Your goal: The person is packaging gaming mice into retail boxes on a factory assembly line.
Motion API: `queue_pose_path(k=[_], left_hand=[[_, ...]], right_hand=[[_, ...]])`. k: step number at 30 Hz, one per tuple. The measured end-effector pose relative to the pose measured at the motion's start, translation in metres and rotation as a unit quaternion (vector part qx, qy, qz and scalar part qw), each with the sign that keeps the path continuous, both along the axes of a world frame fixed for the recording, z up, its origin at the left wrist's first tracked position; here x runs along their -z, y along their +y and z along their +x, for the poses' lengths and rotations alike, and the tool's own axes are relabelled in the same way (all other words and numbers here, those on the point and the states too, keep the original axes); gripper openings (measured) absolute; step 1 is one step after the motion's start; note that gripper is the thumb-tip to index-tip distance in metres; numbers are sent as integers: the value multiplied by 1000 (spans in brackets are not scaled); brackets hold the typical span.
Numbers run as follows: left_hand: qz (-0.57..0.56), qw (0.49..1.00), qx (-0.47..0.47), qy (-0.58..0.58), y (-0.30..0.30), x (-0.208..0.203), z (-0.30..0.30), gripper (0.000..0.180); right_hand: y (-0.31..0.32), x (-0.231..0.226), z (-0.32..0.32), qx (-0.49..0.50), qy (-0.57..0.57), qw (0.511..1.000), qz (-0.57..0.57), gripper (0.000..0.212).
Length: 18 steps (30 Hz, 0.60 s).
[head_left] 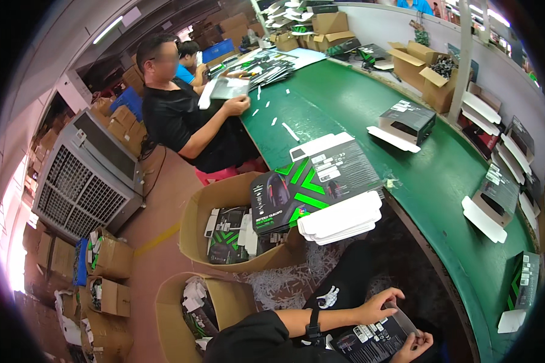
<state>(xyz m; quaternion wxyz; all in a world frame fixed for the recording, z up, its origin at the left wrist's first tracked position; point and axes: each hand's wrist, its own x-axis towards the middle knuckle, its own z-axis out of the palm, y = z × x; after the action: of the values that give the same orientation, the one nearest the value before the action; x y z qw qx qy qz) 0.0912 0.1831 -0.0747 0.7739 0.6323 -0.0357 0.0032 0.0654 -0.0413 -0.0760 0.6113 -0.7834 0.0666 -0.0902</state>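
From the head view, I see the black mouse carton (372, 340) low over the lap, probably for easy reach. The right hand (416, 347) pinches its edge; whether the left hand (378, 307) grips, I can't tell. Ahead, stacked mouse cartons (312, 192) jut past the green worktable (339, 94).

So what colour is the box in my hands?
The box is mostly black with white printing; head view.

The black box (374, 340) is smooth card, the green tabletop (339, 91) glossy, the brown cartons (115, 260) matt cardboard.
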Motion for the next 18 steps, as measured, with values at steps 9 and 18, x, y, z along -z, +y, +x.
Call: queue_pose_path(k=[9,18], left_hand=[[138,990,3,43,-3,-24,-5,16],[148,987,-22,55,0,-9,-6,40]], right_hand=[[2,-50,22,-77,211,965,136,30],[8,-33,18,-10,178,983,46,19]])
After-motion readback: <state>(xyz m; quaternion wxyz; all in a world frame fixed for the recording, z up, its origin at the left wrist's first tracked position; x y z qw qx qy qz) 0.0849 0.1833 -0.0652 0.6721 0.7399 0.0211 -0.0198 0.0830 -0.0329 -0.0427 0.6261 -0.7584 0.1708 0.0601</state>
